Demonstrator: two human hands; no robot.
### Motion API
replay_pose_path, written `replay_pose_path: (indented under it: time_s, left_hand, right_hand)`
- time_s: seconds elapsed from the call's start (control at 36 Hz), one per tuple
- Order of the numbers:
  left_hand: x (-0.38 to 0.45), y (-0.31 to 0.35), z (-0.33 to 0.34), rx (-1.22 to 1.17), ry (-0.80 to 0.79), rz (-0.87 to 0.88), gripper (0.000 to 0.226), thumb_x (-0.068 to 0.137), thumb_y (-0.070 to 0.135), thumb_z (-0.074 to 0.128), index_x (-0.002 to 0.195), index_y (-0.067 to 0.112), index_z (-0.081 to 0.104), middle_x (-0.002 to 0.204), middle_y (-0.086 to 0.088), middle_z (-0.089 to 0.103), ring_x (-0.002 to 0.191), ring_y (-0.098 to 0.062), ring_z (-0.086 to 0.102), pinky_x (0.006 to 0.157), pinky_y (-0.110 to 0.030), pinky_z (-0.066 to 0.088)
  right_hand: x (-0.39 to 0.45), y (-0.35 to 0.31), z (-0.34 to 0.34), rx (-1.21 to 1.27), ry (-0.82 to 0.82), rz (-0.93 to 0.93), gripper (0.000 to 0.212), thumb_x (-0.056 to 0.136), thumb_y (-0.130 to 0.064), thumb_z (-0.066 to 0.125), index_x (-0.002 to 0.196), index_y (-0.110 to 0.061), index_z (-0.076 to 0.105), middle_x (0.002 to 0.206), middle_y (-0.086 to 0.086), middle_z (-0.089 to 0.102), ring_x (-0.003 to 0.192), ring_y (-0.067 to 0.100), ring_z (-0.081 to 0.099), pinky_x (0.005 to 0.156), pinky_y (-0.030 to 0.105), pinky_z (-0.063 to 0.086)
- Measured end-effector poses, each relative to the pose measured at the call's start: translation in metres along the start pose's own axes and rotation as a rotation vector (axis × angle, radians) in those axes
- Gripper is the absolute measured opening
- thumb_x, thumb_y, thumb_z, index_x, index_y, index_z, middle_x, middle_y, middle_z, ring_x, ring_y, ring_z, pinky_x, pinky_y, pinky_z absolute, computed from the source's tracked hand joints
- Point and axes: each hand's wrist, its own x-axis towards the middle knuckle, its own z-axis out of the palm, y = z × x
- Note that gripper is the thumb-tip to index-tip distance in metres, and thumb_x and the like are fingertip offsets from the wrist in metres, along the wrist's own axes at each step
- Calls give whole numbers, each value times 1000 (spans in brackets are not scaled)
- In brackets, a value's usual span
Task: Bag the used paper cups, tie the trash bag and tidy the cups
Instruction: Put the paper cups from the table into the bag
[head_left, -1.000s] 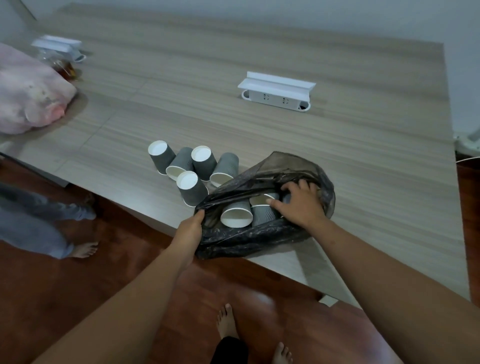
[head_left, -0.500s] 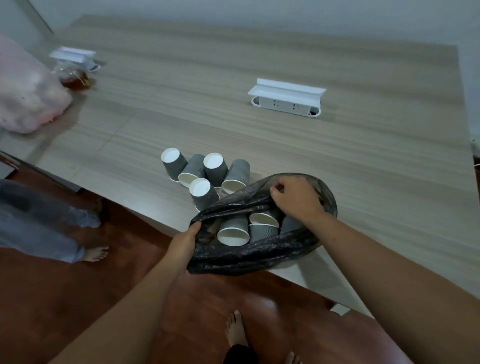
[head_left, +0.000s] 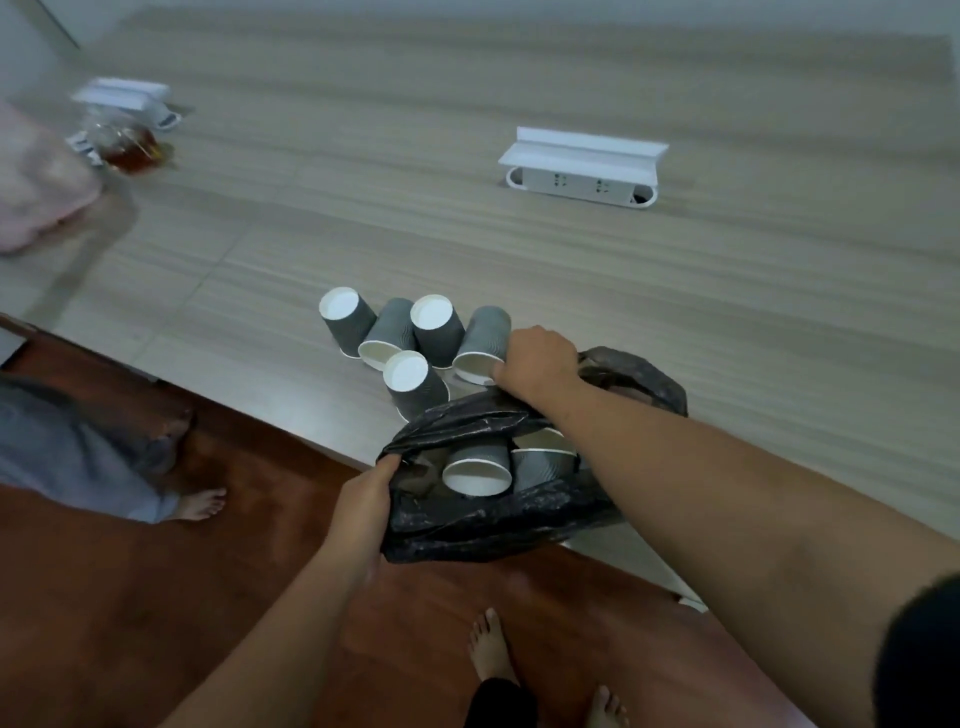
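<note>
Left hand (head_left: 363, 506) pinched the near rim of the black trash bag (head_left: 498, 530) at lower centre, holding it open; grey cups (head_left: 478, 467) lay inside. Right hand (head_left: 537, 361) closed round the rightmost cup (head_left: 480, 345) of five clustered on the table (head_left: 727, 291), centre frame.

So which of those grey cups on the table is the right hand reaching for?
The rightmost cup, lying with its open mouth toward the right hand, whose fingers touch its rim.

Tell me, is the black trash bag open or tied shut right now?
Open. The trash bag gapes at the table edge, the left hand holding its rim, and paper cups show inside.
</note>
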Motion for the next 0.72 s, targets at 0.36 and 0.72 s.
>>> replay_pose_path:
  time_s: [0.36,0.72]
  left_hand:
    - [15,7,-1,-23,-12,6,38,94,42,56,103,11,75,96,-12,78,89,-33,74,83,-44,59]
    - [9,10,1,-127,-96,5,34,94,40,59,111,14,73,102,-10,77,97,-32,73,87,-43,57]
  right_hand:
    - [-18,24,-11,378,279,71,27,96,-21,44,83,-8,65,90,17,70,84,36,64,61,31,35]
    - [-129,44,35,553,51,-531,54,87,-5,58,136,-26,58,122,4,69,111,25,63,90,41,53]
